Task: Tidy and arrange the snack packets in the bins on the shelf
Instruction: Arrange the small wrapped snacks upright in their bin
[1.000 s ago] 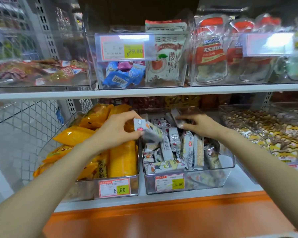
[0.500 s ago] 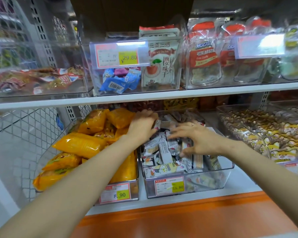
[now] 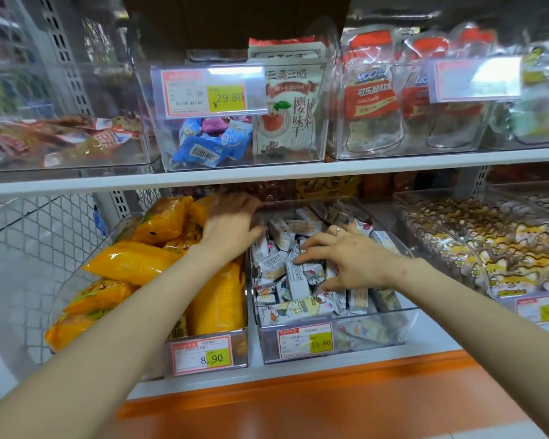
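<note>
A clear bin [image 3: 403, 324] on the lower shelf holds several small white snack packets [image 3: 293, 280] in a loose heap. My right hand [image 3: 346, 256] lies spread over the heap, fingers straight and touching the packets. My left hand [image 3: 232, 224] reaches over the bin's back left corner, beside the yellow packets; its fingers are blurred and stretched forward, and I see nothing held in them. To the left, another clear bin [image 3: 241, 350] holds yellow snack bags [image 3: 133, 261].
The upper shelf [image 3: 267, 175] hangs low over the bins' back. It carries clear bins with blue candies [image 3: 200, 150], a tall white pouch [image 3: 289, 103] and red-labelled pouches [image 3: 371, 96]. A bin of yellow-and-white snacks [image 3: 504, 248] stands on the right. An orange ledge [image 3: 298, 407] runs in front.
My left hand held a white packet above the bin's front; it moved to the bin's back left and the packet is out of it. My right hand came forward and spread over the heap.
</note>
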